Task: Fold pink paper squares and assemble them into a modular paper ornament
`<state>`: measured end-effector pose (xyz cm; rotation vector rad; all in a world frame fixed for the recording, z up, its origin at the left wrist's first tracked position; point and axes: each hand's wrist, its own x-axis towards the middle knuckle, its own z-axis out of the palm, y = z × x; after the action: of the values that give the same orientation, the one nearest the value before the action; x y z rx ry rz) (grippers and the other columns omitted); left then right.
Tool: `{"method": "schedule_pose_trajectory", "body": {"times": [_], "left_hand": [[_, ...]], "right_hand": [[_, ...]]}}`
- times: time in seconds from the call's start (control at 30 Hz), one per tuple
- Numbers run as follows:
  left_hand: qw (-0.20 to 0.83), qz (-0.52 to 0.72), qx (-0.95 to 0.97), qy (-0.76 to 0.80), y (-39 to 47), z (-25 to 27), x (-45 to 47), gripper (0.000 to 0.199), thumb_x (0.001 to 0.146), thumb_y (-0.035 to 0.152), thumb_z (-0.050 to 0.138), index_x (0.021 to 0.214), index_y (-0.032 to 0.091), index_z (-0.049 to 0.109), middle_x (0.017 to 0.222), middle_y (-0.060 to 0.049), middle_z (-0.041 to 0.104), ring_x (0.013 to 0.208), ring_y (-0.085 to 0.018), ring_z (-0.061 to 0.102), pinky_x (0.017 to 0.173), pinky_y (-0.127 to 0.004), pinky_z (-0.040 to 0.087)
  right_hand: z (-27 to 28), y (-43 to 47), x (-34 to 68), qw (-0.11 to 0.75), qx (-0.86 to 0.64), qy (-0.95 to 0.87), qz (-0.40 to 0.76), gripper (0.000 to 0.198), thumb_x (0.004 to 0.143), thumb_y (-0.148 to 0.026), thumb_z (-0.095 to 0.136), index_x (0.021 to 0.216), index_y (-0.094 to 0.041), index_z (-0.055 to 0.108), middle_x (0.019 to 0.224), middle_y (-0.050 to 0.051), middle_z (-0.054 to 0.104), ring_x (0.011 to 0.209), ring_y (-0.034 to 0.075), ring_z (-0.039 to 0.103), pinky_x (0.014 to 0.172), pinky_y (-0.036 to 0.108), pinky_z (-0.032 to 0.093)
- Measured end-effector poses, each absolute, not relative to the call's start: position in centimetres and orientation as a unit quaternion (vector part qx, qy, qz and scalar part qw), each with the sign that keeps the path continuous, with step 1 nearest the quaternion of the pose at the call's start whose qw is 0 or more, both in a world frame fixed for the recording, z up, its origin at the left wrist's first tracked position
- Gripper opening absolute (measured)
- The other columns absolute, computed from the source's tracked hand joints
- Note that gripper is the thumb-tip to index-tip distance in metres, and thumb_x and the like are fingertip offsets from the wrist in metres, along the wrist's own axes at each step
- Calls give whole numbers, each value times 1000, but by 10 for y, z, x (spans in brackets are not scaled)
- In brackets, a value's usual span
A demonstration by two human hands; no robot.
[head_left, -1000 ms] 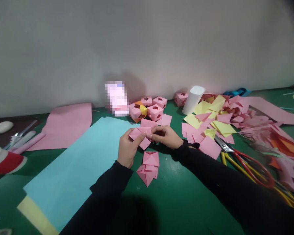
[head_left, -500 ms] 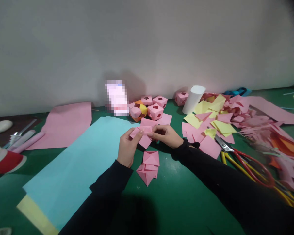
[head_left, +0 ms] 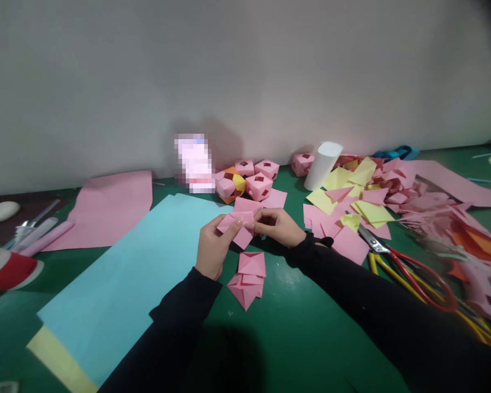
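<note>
Between my two hands is a small piece of folded pink paper (head_left: 242, 238), raised a little over the table. My left hand (head_left: 214, 245) pinches its left side, thumb on the near face. At its right edge the thumb and forefinger of my right hand (head_left: 280, 226) are closed on the paper. Just below lie several folded pink paper pieces (head_left: 251, 265), overlapping in a short column. Behind the held piece rest flat pink squares (head_left: 275, 198). Several pink folded paper balls (head_left: 259, 186) stand farther back, one with orange and yellow parts.
Large blue sheets (head_left: 135, 273) spread under my left forearm. Red-handled scissors (head_left: 417, 278) and a pink glue gun (head_left: 480, 289) lie right, beside heaped paper pieces (head_left: 364, 191). A white paper tube (head_left: 324, 165) stands at the back. A red-and-white cup (head_left: 12, 267) is far left.
</note>
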<state>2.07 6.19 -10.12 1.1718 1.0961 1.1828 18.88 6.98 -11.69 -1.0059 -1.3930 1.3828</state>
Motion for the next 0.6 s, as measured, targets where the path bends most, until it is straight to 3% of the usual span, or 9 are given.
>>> {"method": "schedule_pose_trajectory", "body": {"times": [0.2,0.6], "left_hand": [[521,485,510,482,60,-100,20,29,69,38,78,82,13,72,72,-1,67,64,-14,56,59,-24,46],[539,470,515,473,63,-102,18,39,68,39,79,96,13,72,93,-8,74,81,-21,65,74,-31,52]], "right_hand": [[-115,69,188,444,-411,-570,557,39,66,-51,79,66,-16,61,63,0,62,57,11,54,58,25,44],[-112,69,188,465,-404,-572,542,42,79,-58,65,70,-18,55,56,-4,57,51,10,53,55,24,46]]}}
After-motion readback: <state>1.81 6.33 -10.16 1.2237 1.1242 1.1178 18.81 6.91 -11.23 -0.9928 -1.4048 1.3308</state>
